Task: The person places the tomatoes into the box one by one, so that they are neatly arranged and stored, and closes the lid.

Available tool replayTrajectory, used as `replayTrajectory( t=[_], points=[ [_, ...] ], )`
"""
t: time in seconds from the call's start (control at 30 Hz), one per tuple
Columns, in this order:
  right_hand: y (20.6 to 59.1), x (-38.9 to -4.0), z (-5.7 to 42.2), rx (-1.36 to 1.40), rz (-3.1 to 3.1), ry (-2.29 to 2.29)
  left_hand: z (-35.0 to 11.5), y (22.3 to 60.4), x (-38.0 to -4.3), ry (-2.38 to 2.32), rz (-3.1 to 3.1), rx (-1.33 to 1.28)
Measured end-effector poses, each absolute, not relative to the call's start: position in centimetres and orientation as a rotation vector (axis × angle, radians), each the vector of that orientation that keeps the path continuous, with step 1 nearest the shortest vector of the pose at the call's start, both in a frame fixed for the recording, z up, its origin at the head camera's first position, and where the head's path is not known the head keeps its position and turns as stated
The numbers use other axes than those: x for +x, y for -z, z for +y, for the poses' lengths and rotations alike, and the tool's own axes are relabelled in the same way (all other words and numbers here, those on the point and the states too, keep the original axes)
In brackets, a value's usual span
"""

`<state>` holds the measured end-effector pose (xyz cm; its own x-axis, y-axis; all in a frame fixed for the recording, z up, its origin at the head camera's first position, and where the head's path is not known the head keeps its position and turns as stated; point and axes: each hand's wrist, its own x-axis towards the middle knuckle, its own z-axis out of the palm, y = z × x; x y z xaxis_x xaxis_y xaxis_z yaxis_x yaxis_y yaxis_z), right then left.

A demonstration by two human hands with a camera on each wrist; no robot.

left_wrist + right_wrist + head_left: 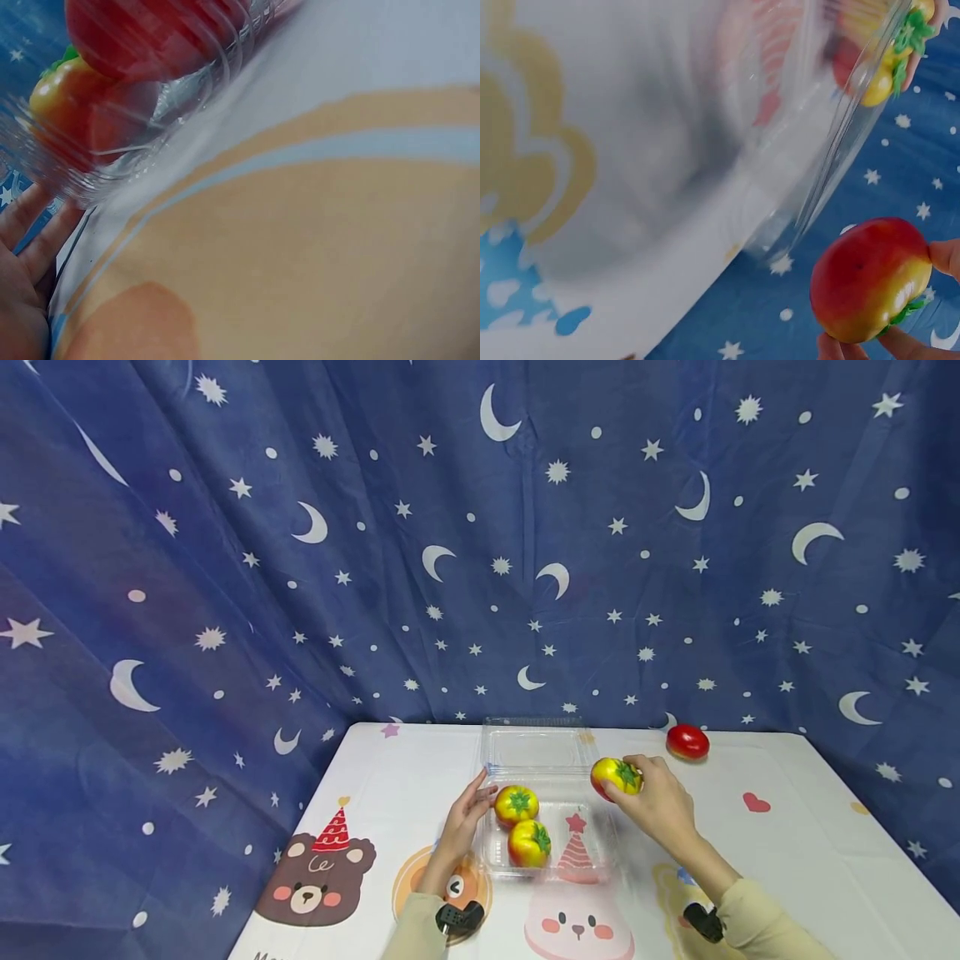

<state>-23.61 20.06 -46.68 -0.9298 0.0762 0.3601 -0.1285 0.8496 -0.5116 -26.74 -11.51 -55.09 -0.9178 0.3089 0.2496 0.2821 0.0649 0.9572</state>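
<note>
A clear plastic clamshell box [551, 835] lies on the table, its lid [536, 747] folded back toward the curtain. In its left half sit two red-and-yellow persimmon-like fruits with green leafy tops, the rear one [516, 806] and the front one [529, 843]. My left hand [459, 822] touches the box's left side with extended fingers, as the left wrist view also shows. Above the table, just right of the box's back corner, my right hand [660, 797] pinches a third persimmon-like fruit [870, 277] between thumb and fingers.
A shiny red oval fruit [687, 742] lies near the table's back edge, right of the box. The white tablecloth [795, 860] carries printed cartoon animals. Behind the table hangs a blue curtain [495, 635] with moons and stars.
</note>
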Motion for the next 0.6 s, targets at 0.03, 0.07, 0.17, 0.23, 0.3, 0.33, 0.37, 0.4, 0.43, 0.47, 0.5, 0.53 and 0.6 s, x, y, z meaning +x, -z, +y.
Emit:
replayTrajectory(
  t=[0.03,0.07,0.17,0.23,0.3,0.33,0.37,0.4,0.43,0.47,0.5,0.53,0.6],
  points=[
    [46.8,-23.6,19.7,0.043,-2.654,-0.777,-11.5,55.1,-26.7,-2.039,2.277,0.631],
    [46.9,-23.6,19.3,0.044,-2.656,-0.785,-11.5,55.1,-26.7,-2.037,2.278,0.629],
    [47.3,-23.5,18.3,0.048,-2.673,-0.806,-11.5,55.1,-26.6,-2.037,2.274,0.624],
    [47.7,-23.5,17.6,0.049,-2.69,-0.819,-11.5,55.1,-26.6,-2.037,2.274,0.623],
    [48.0,-23.4,17.0,0.052,-2.702,-0.826,-11.5,55.2,-26.6,-2.039,2.27,0.62],
    [48.2,-23.4,16.7,0.052,-2.706,-0.829,-11.5,55.2,-26.7,-2.04,2.27,0.621],
    [48.3,-23.4,16.5,0.053,-2.708,-0.831,-11.5,55.2,-26.7,-2.039,2.267,0.62],
    [48.5,-23.4,16.2,0.055,-2.712,-0.834,-11.5,55.2,-26.7,-2.039,2.268,0.622],
    [48.7,-23.4,16.0,0.057,-2.718,-0.835,-11.5,55.2,-26.7,-2.038,2.27,0.621],
    [48.8,-23.4,15.8,0.056,-2.722,-0.834,-11.5,55.2,-26.7,-2.038,2.269,0.623],
    [48.9,-23.3,15.6,0.055,-2.728,-0.836,-11.5,55.2,-26.7,-2.032,2.275,0.625],
    [49.1,-23.3,15.4,0.053,-2.734,-0.838,-11.5,55.2,-26.8,-2.031,2.276,0.628],
    [49.3,-23.3,15.1,0.049,-2.754,-0.836,-11.5,55.2,-26.8,-2.031,2.281,0.631]
  ],
)
